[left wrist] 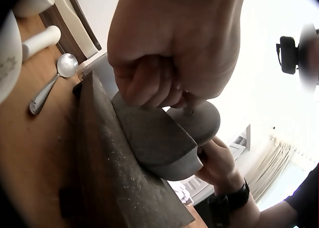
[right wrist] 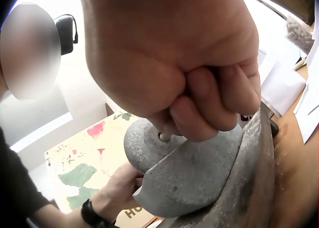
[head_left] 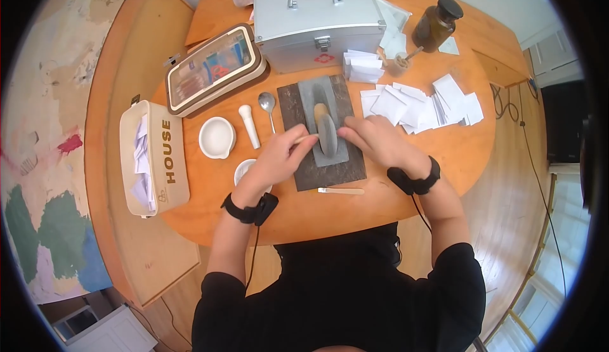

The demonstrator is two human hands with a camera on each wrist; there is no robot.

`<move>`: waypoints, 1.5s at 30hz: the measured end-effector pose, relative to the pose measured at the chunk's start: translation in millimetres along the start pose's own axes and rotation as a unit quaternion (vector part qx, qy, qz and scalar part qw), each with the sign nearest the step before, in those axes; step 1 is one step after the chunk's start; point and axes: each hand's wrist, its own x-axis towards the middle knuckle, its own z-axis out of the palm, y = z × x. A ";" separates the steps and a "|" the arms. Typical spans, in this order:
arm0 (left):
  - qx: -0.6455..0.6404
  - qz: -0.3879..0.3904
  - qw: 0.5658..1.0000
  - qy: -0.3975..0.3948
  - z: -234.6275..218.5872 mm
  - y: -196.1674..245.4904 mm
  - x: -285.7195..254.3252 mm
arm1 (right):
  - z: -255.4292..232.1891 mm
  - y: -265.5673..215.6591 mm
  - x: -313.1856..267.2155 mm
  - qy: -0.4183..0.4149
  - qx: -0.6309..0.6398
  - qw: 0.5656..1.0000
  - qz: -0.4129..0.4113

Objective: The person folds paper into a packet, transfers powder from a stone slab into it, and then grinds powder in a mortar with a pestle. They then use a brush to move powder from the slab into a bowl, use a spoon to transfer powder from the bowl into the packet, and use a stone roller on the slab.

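A grey stone grinding wheel (head_left: 327, 135) stands upright in a boat-shaped stone trough (head_left: 309, 93), which sits on a dark slab (head_left: 291, 106). My left hand (head_left: 279, 157) grips the axle handle on the wheel's left side, fingers curled in the left wrist view. On the opposite side my right hand (head_left: 380, 141) holds the other end of the axle; its handle tip (right wrist: 165, 136) pokes out below the fingers in the right wrist view. A tan piece (head_left: 321, 109) shows in the trough just beyond the wheel. The trough's bottom is hidden under the wheel.
Left of the slab are a spoon (head_left: 267, 103), a white pestle (head_left: 248, 125), a mortar (head_left: 217, 137) and a HOUSE bin (head_left: 176, 181). Behind stand a metal case (head_left: 317, 19) and a brown bottle (head_left: 437, 25). Paper packets (head_left: 412, 106) lie right; a flat stick (head_left: 342, 191) lies in front.
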 end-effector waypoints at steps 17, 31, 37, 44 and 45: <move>0.007 -0.009 0.999 0.044 2.8 1.3 -0.8 | 6.5 7.9 9.6 0.037 -0.008 0.999 -0.034; -0.007 -0.033 0.999 -0.014 -4.7 -0.1 -5.3 | -0.1 -17.6 -16.7 0.041 -0.047 0.998 -0.010; -0.036 -0.025 0.999 0.016 -8.9 -25.1 21.2 | 3.2 -4.6 18.0 0.091 -0.079 0.993 -0.016; -0.081 -0.031 0.995 0.052 -1.2 -27.5 26.0 | -2.7 0.5 33.9 0.113 -0.082 0.990 -0.024; -0.089 -0.024 0.995 0.040 1.1 -26.3 18.4 | -2.3 -2.4 24.4 0.092 -0.086 0.992 -0.020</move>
